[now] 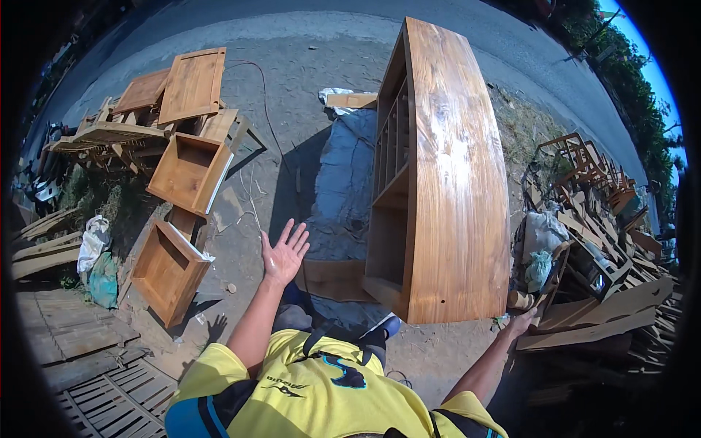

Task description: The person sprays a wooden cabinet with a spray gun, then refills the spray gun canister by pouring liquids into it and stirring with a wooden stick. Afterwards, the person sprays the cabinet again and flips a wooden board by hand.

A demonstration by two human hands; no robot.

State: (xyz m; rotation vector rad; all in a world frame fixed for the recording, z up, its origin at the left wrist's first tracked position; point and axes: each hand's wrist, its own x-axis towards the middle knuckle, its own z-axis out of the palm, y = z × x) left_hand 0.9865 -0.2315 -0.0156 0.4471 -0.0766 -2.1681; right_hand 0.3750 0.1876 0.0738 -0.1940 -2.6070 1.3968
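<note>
My left hand [285, 255] is raised palm up, its fingers spread and nothing in it, left of a long wooden cabinet [460, 182]. The cabinet has a glossy brown top with bright glare, and open compartments face left. My right hand [521, 322] is low beside the cabinet's near right corner, at the edge of a wood scrap pile. Its fingers look curled; a thin brown strip [553, 281] rises close by, and I cannot make out what the hand holds. Two wooden drawers [169, 274] [186, 171] sit tilted on the left, apart from my left hand.
Wooden panels [193, 84] lean on a stack at the far left. A grey-blue sheet [342, 182] lies on the ground beside the cabinet. Scrap wood [599, 314] and a pale bag [544, 235] crowd the right. A slatted bamboo rack [117, 401] is at the near left. A thin hose [266, 109] crosses the ground.
</note>
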